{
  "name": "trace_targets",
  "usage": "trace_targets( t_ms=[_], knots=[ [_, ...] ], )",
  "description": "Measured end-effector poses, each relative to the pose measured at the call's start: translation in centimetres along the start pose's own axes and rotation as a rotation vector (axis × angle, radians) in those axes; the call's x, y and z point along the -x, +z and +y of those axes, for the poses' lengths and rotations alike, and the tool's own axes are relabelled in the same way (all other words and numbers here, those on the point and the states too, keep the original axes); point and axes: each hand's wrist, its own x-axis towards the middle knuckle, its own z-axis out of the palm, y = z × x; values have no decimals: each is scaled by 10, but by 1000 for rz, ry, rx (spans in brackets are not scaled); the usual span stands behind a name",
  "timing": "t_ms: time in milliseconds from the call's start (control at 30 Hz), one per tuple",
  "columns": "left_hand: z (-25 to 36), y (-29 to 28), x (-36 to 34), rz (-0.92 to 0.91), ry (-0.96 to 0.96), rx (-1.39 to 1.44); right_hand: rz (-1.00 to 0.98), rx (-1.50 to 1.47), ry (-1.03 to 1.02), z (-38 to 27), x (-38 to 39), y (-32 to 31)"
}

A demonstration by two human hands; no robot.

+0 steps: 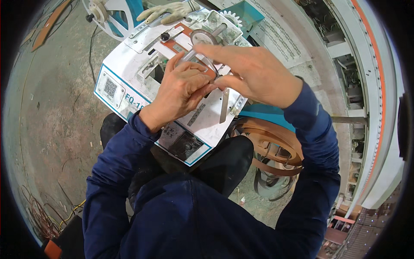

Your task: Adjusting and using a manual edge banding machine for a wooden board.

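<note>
My left hand [179,88] and my right hand [254,73] meet above the white bench machine [129,80]. The left thumb and fingers are pinched together at the right thumb tip; a small dark bit shows there, too hidden to name. My right hand is curled, its thumb tip at that spot and its forefinger reaching across to a shiny metal bar. Just beyond the fingers stands a round metal disc [202,38], beside an orange-brown plate [183,32]. A flat metal strip [224,107] and a short slotted piece [196,115] lie on the near part of the top.
A pale work glove [170,12] lies at the machine's far edge, near a white gear [231,18]. Brown banding coils [269,138] sit at the right, below the machine top. A large curved-looking machine fills the right side. Cables [39,211] lie at lower left.
</note>
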Motion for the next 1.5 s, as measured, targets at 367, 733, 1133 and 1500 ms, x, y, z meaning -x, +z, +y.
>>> trace_targets(
  t_ms=[367, 733, 1133, 1500],
  knots=[
    [0, -2, -1, -9, -30, 74, -162, 329, 138, -20, 1, 2],
    [1, -6, 0, -29, -62, 91, -143, 67, -102, -6, 10, -11],
    [3, -2, 8, -107, -72, 51, -117, -128, 473, 0, -2, 6],
    [1, -3, 9, -85, -86, 102, -358, -1, 400, -25, 0, 7]
  ],
)
